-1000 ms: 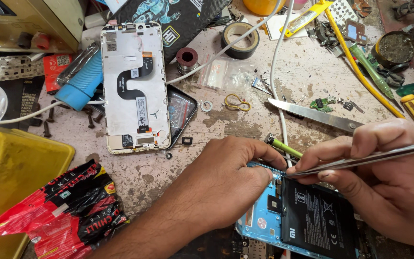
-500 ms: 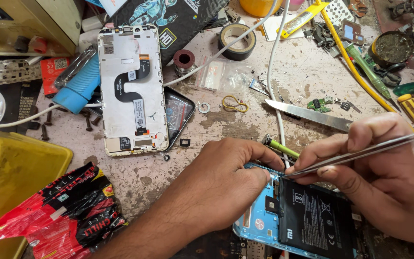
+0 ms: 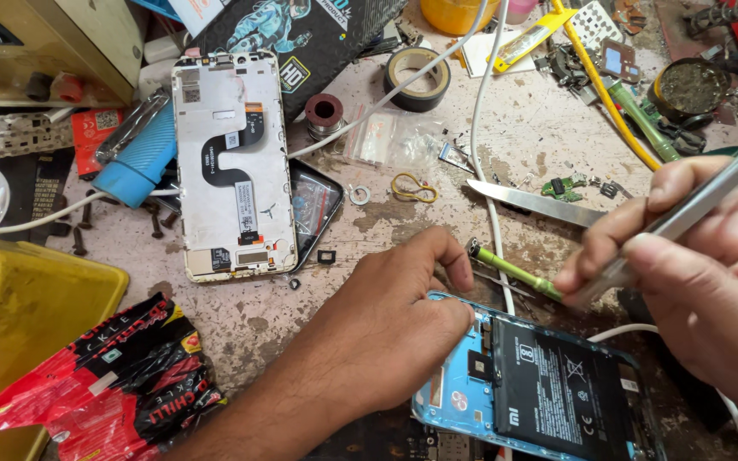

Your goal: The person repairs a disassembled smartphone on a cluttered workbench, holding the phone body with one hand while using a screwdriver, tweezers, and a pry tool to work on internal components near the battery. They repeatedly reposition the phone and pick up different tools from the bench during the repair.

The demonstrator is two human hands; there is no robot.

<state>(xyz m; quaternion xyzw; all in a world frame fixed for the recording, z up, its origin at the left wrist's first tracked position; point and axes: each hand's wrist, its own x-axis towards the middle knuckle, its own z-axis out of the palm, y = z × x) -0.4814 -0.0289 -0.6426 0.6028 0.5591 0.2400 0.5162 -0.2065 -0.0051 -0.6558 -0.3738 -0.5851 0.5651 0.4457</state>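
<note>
An opened blue phone [image 3: 450, 401] with a black battery [image 3: 561, 397] lies at the bottom right of the stained bench. My left hand [image 3: 395, 320] rests on the phone's top left corner, fingers curled over its edge. My right hand [image 3: 702, 273] grips metal tweezers [image 3: 685, 213] whose tips point down toward the phone's upper edge, beside a small green-handled tool [image 3: 514, 271]. A white phone frame with a black flex cable [image 3: 232, 166] lies face down at the upper left.
A yellow tray [image 3: 10, 316] and a red snack wrapper [image 3: 104, 376] sit at the lower left. A blue cylinder [image 3: 134, 162], tape roll [image 3: 418, 77], solder spool [image 3: 325, 111], knife blade [image 3: 535, 203], white cable [image 3: 482, 137] and several screws crowd the bench.
The view has shifted closer and slightly lower. My right hand with the tweezers has risen a little; my left hand stays on the blue phone.
</note>
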